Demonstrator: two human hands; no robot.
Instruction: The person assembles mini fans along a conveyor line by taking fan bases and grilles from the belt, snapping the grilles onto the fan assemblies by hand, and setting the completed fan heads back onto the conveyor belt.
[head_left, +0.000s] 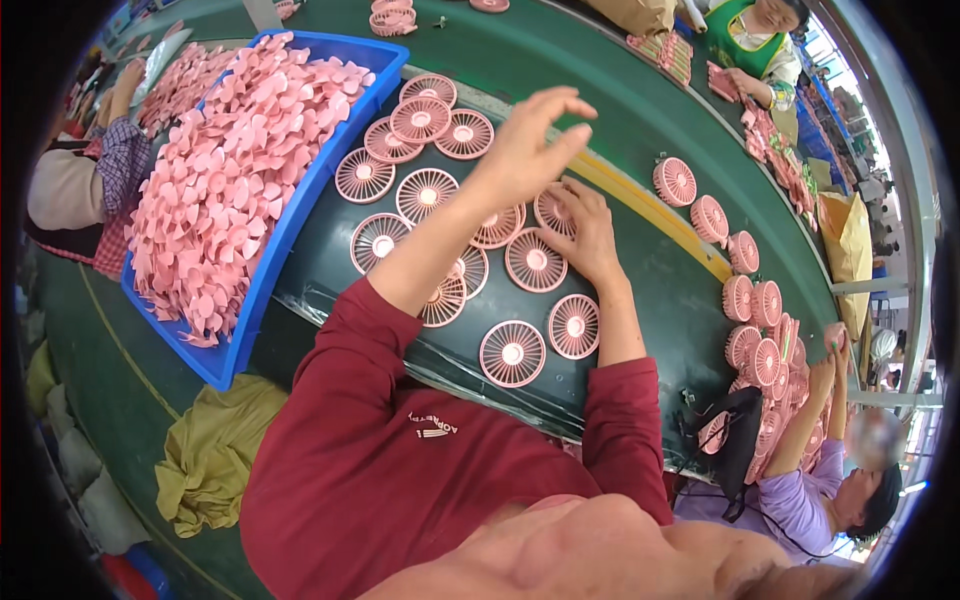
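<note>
Right hand (590, 238) on a pink spoked grille (549, 208), upper centre of the frame — best handled by its edge.
Left hand (532, 146) hovers spread, thumb apart; whether the right pinches or rests, I cannot tell — press lightly.

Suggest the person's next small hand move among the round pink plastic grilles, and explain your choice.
I would probably close the right hand on the round, pink, slatted plastic grille by its fingers: they reach over that part, though whether they grip it is unclear, while the left hand is raised and looks empty, thumb and fingers apart.
</note>
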